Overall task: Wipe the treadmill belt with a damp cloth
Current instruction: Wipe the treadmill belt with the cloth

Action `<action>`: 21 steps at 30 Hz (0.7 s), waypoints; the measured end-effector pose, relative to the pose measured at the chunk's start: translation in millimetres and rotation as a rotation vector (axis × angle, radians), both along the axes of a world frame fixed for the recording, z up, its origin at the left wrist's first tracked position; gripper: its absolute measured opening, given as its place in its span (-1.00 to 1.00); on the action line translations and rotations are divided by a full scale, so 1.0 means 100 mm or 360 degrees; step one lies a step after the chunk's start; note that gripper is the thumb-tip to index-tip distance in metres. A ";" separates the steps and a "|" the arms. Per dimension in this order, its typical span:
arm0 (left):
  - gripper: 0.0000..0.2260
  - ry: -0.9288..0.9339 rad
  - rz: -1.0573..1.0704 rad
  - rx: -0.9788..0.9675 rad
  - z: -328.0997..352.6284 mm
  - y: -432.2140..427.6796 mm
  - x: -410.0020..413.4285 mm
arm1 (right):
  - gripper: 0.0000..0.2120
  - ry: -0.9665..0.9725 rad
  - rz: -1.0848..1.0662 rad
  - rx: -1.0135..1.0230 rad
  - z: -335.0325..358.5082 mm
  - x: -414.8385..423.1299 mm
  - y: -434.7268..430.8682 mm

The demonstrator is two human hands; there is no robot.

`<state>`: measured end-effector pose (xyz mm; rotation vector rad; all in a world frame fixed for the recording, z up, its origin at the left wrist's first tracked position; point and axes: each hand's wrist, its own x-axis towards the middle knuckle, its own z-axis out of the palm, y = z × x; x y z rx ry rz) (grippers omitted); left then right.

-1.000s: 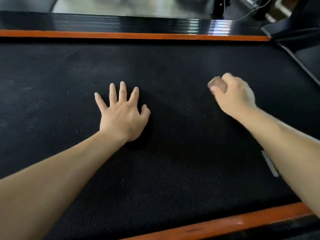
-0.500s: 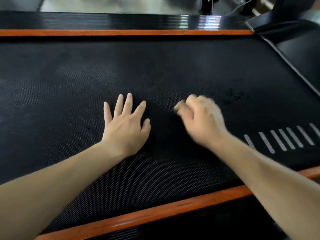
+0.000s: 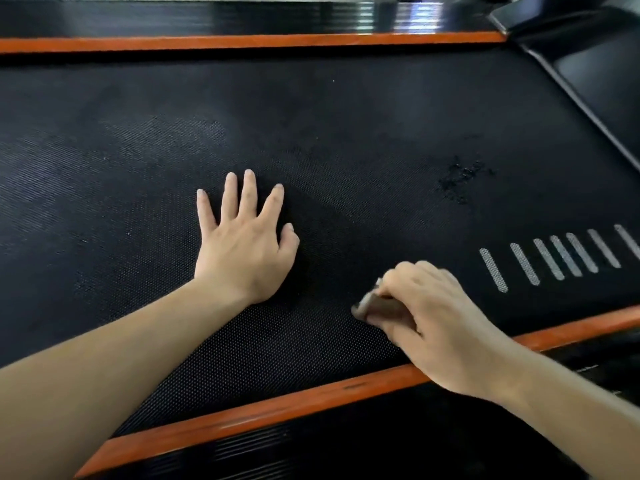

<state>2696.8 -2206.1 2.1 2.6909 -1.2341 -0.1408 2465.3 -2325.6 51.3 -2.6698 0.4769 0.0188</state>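
The black textured treadmill belt (image 3: pixel 346 140) fills most of the view. My left hand (image 3: pixel 244 244) lies flat on it near the middle, fingers spread and straight. My right hand (image 3: pixel 433 320) is curled over a small brownish cloth (image 3: pixel 375 304), pressing it on the belt close to the near orange edge; only a corner of the cloth shows under the fingers. A dark wet patch (image 3: pixel 460 176) sits on the belt to the right of the middle.
Orange side strips run along the far edge (image 3: pixel 242 41) and the near edge (image 3: pixel 277 407) of the belt. White dashes (image 3: pixel 554 259) are printed on the belt at the right. A black motor cover (image 3: pixel 595 74) rises at the upper right.
My right hand has swept with the cloth from the far right part of the belt toward me, down to the near edge. My left hand has stayed flat in place.
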 end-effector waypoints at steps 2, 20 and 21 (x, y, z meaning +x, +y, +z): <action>-0.43 0.0002 0.0004 -0.0018 0.01 0.01 -0.01 | -0.56 0.0074 0.0035 -0.0002 0.03 -0.06 -0.12; -0.44 0.0084 0.0332 0.0108 0.04 -0.48 -0.20 | -0.70 -0.0223 -0.0636 -0.0317 -0.13 0.33 -1.14; -0.44 0.0088 0.0337 0.0111 0.04 -0.49 -0.20 | -0.65 -0.0265 -0.0584 -0.0360 -0.15 0.40 -1.03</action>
